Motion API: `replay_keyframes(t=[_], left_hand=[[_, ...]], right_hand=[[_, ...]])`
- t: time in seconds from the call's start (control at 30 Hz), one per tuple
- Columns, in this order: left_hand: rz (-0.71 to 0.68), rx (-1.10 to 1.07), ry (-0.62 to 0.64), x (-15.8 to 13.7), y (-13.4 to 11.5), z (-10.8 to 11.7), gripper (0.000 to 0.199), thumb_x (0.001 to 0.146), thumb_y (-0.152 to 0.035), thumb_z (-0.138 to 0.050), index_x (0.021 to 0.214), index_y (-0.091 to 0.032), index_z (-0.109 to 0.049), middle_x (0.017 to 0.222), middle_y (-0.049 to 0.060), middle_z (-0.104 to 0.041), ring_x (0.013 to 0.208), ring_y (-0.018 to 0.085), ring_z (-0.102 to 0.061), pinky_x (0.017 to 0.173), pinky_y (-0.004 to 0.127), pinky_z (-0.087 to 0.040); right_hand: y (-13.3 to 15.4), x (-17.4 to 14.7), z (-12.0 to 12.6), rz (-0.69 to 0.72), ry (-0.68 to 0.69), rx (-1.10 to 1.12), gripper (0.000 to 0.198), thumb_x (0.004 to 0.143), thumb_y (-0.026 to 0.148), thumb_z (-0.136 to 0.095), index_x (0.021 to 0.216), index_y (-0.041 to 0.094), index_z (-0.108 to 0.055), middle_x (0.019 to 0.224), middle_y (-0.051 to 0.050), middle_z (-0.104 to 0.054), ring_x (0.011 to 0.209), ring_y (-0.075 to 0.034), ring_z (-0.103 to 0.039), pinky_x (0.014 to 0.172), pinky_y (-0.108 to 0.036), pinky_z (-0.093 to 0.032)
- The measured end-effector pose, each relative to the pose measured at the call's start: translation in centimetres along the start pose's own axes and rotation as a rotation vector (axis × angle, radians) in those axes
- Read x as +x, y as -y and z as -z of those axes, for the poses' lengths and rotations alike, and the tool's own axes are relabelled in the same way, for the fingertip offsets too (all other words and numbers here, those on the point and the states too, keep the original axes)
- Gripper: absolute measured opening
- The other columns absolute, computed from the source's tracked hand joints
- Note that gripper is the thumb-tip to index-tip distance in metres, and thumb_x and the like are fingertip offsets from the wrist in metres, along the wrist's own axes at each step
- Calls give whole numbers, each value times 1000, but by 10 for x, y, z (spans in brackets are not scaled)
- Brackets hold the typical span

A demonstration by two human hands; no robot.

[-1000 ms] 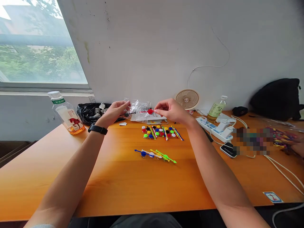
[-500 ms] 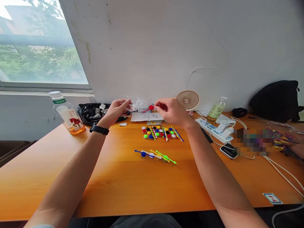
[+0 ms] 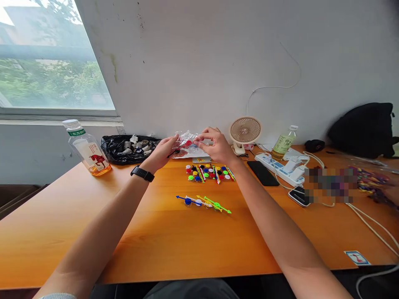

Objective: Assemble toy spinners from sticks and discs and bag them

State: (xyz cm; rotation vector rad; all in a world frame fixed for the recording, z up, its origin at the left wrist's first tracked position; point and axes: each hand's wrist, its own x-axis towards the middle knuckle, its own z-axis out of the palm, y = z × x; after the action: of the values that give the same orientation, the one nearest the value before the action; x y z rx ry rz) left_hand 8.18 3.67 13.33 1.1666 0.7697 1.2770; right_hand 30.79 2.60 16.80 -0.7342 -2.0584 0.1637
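Observation:
My left hand [image 3: 163, 151] is closed on a clear plastic bag [image 3: 188, 136]. A black arrow spinner [image 3: 175, 151] shows beside its fingers; whether it lies inside the bag is unclear. My right hand [image 3: 216, 145] pinches a red arrow spinner [image 3: 187, 143], which overlaps the bag. Nearer to me on the table lie blue [image 3: 188, 201], white [image 3: 198, 202], yellow [image 3: 208, 203] and green arrow spinners [image 3: 217, 205] in a slanted row. Behind them sits a group of colourful discs and arrows [image 3: 207, 173], partly covered by my right forearm.
A drink bottle [image 3: 93, 155] and a black plastic bag of scraps [image 3: 116, 155] stand at left. On the right are a fan [image 3: 245, 131], a phone [image 3: 262, 173], a power strip [image 3: 280, 171], another bottle [image 3: 284, 143] and cables. A blurred patch hides part of the far right.
My right hand has moved left with the red spinner, bringing it over the clear bag. My left hand has shifted slightly right, and the black phone now shows more fully.

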Motion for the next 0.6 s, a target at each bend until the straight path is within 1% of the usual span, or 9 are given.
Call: replay_keyframes(t=[0.1,0.2,0.33,0.37,0.4,0.47,0.5,0.53,0.6], left_hand=[[25,-9,-8,0,4,-2,36,90,-49,-80,88,-16,-65,78,1,-66,66,12,-68,62,20,-61],[25,1,-17,0,6,-1,35,90,-48,-80,89,-16,-68,77,1,-67,62,11,-67,57,18,-57],[-33,5,35,0,5,0,34,91,-51,-78,97,-18,-72,88,5,-73,76,16,-75,65,23,-62],[-52,3,32,0,4,0,34,91,-51,-77,99,-18,-72,90,5,-75,78,18,-75,67,25,-63],[-72,0,18,0,3,-1,34,92,-51,-76,100,-19,-73,91,6,-76,79,18,-76,68,26,-63],[-122,3,-19,-2,-1,-3,35,93,-53,-74,104,-20,-74,96,7,-78,82,19,-76,70,27,-63],[-149,7,-31,-3,-4,-5,37,93,-54,-73,108,-20,-74,101,9,-79,86,20,-77,71,27,-62],[-176,10,-37,-5,-7,-8,39,94,-55,-73,111,-20,-75,108,10,-79,92,22,-77,72,26,-62],[-215,1,-30,-10,-12,-13,41,94,-55,-72,116,-21,-75,121,12,-77,107,25,-75,77,27,-61]], right_hand=[[-4,-2,1,-6,92,-14,14,96,32,-72,93,23,-82,93,-5,-70,104,-25,-56,96,-37,-41],[-7,-3,8,-23,215,52,14,94,32,-73,97,23,-84,92,-5,-73,103,-24,-59,93,-35,-42],[-9,-2,18,-6,358,135,18,94,36,-72,101,25,-85,95,-4,-72,99,-22,-61,90,-34,-45],[-9,-2,19,3,346,122,17,95,36,-72,101,26,-85,98,-5,-70,101,-22,-60,93,-35,-46],[-9,-2,21,7,291,95,16,94,36,-73,100,27,-85,103,-5,-67,104,-22,-58,98,-36,-46],[-7,-2,23,-18,109,40,14,90,37,-78,98,28,-84,115,-7,-59,112,-23,-55,105,-40,-45],[-7,-2,24,-45,38,34,15,88,38,-80,98,27,-84,121,-7,-55,114,-23,-54,105,-40,-46],[-7,-1,25,-77,11,55,18,87,40,-82,99,27,-84,125,-8,-54,114,-23,-55,103,-40,-49],[-8,-1,26,-129,78,156,24,86,42,-81,103,24,-83,126,-9,-57,107,-22,-60,94,-36,-54]])
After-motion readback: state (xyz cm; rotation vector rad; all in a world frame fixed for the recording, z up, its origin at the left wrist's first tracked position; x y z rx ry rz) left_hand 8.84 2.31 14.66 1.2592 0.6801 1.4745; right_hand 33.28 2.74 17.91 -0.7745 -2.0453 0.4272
